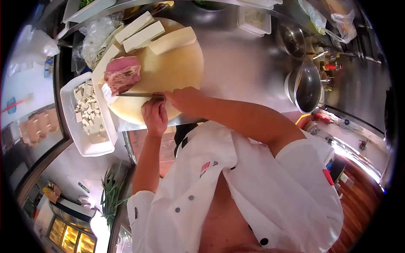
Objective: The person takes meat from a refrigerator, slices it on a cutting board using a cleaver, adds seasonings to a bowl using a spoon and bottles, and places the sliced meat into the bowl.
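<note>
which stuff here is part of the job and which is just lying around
Likely part of the job:
- knife
- round board
- meat
- white slabs
- tub of white cubes

Apparently just lying around:
- metal bowl
- plastic bag
- long green leaves

Kitchen: we judge it a professional one, from its food, fittings and workwear.
Steel counter [240,63]: we see it spread far and right.
Round board [183,69]: on it we find meat [122,72], pale slabs [179,39] and a knife [139,95].
White tub [101,146]: at left, we see pale cubes [88,110] inside.
Metal bowl [311,89]: we spot it at right.
Green stalks [110,196]: we see a long bunch, near left.
White jacket [270,181]: dark-buttoned, we recognise cook's wear.
</note>
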### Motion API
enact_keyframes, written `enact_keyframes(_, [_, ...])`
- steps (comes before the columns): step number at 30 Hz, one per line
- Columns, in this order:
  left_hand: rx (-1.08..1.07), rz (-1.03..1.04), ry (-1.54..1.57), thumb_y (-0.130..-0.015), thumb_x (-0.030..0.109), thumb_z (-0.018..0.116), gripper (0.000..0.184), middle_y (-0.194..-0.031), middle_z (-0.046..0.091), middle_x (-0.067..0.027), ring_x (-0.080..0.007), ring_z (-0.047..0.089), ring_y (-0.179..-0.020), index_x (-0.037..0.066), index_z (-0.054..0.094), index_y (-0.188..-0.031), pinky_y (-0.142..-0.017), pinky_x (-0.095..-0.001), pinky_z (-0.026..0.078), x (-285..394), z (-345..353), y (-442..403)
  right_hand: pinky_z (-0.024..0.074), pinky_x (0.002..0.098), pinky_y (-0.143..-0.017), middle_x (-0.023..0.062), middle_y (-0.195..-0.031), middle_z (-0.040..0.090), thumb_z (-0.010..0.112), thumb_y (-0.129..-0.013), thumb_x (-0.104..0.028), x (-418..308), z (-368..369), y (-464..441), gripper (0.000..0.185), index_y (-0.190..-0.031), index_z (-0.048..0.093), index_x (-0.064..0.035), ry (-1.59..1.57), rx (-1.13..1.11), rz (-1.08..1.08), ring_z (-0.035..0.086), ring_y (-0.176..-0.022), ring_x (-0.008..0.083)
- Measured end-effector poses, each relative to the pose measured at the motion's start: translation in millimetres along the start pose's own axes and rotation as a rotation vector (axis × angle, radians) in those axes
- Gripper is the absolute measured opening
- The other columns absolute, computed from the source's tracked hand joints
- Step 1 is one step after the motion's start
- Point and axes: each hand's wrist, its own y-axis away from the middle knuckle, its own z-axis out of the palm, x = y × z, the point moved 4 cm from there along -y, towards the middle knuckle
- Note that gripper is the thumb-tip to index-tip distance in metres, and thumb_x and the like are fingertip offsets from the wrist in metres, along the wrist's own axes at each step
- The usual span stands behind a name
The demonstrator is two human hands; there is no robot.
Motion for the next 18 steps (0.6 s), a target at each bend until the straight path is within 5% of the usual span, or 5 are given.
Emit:
enact_keyframes(10, [0.027,0.031,-0.108,-0.092,0.008,0.064,0.022,-0.119,0.065,-0.0134,-0.0395,0.056,-0.109,0.006,0.068,-0.114,-0.097,-0.0493,0.044,-3,4,11,0.0553,0.0482,-0.076,0.0172,-0.096,0.069,0.056,-0.097,-0.015,-34,-91,90,0.022,-0.115,0.056,-0.0038,0.035,-0.352,0.232,0.07,-0.091,0.0361])
enact_keyframes(18, [0.049,0.03,-0.05,-0.093,0.009,0.066,0.017,-0.115,0.065,-0.0142,-0.0385,0.057,-0.106,0.006,0.068,-0.109,-0.097,-0.0488,0.044,-5,4,6,0.0545,0.0482,-0.074,0.0177,-0.097,0.067,0.056,-0.096,-0.013,-21,-74,76,0.022,-0.116,0.055,-0.0044,-0.014,-0.294,0.19,0.069,-0.088,0.0361])
